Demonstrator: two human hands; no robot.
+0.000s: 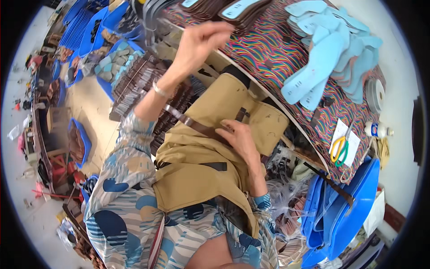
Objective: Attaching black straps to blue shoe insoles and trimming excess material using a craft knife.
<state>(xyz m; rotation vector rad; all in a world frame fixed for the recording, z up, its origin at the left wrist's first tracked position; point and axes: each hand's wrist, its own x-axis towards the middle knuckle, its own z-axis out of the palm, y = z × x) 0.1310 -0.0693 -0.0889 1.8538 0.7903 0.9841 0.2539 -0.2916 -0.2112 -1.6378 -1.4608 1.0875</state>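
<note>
My right hand (239, 138) is over my lap, its fingers closed round the lower end of a dark brown strap (200, 126). That strap slants across the tan apron (219, 101) on my legs, and its upper end looks shiny. Smeared by motion, my left hand (202, 44) is raised above the table's near edge, a bracelet on its wrist. Whether its fingers hold anything cannot be made out. Closest to it are stacked dark brown pieces (242, 12) with light blue tops. A small dark piece (242, 114) lies on the apron just above my right hand.
A table with a colourful wavy-patterned cover (264, 49) carries a heap of light blue insole-shaped pieces (322, 58), a white tape roll (375, 95), scissors (339, 150) and a white bottle (378, 130). Blue bins (340, 206) stand at right. Bundled brown strips (134, 85) lie left of my knees.
</note>
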